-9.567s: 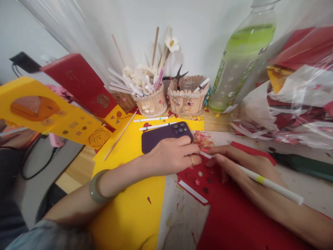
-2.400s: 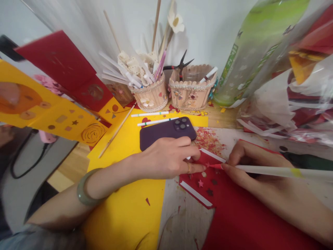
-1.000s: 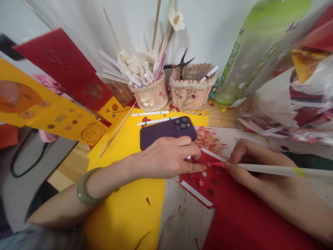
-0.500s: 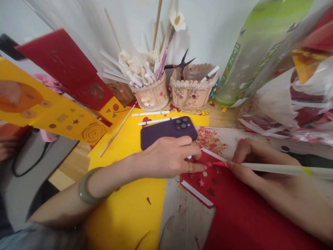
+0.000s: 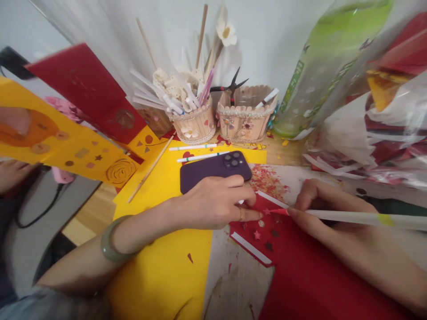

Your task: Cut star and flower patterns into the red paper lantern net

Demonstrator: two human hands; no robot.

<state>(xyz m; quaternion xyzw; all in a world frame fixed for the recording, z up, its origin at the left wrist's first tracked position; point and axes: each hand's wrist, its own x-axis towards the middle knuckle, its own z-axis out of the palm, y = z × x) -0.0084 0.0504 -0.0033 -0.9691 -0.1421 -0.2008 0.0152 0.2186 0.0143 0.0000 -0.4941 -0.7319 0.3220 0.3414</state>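
A red paper envelope (image 5: 310, 266) with white strips along its flap edges lies in front of me. Small star-shaped pieces and a pale round one sit on the flap, among them a pink star (image 5: 256, 234) and a dark star (image 5: 268, 246). My left hand (image 5: 223, 200) rests over the flap's left side, fingers curled, one fingertip by the pale piece. A bit of something white shows between its fingers, mostly hidden. My right hand (image 5: 333, 235) grips a white pen-like stick (image 5: 353, 217), its pointed red tip touching or just above a star near the left fingertip.
Behind my left hand lies a purple phone (image 5: 213, 171) on yellow paper (image 5: 160, 271), with white pens (image 5: 200, 157) and a wooden stick (image 5: 150, 171). Decorated baskets (image 5: 247, 122), a green bottle (image 5: 320, 80) and standing cards (image 5: 83, 93) are at the back. Another person's hand (image 5: 16, 175) shows at left.
The view has shifted slightly. More of the other person's hand shows at the left edge. My hands and the red tip keep nearly the same places over the flap.
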